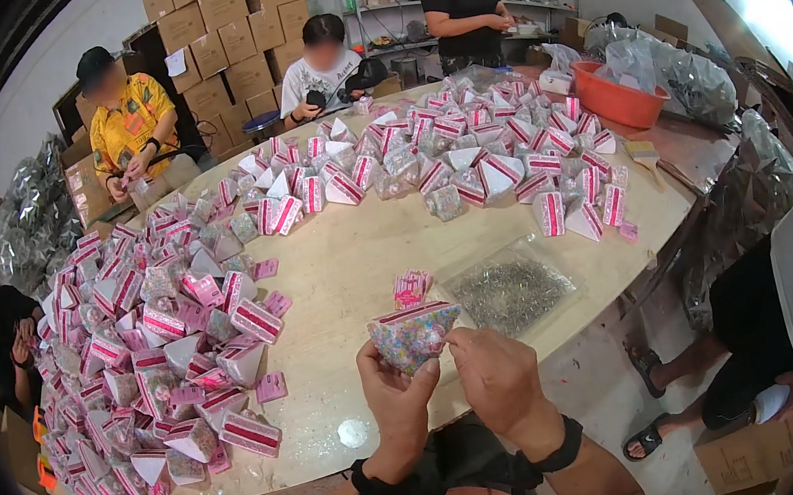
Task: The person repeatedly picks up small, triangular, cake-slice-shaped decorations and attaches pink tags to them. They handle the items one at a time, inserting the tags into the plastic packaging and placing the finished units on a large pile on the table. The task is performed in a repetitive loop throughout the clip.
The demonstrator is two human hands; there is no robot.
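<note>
Tabletop [329, 260]: open stretch between heaped packets [163, 321] and near edge.
Left hand [396, 399]: fingers pinching a bead-filled packet [414, 335].
Right hand [501, 372]: curled, fingers pressed together at its side.

Multicoloured packet [414, 336] in left hand [397, 399]

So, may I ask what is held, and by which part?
A multicoloured wedge-shaped pack: lower left side in the left grip, right corner at right grip.

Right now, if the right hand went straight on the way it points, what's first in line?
The colourful packet held in the left hand. The right hand is already at its edge; whether they touch is hard to tell.
</note>
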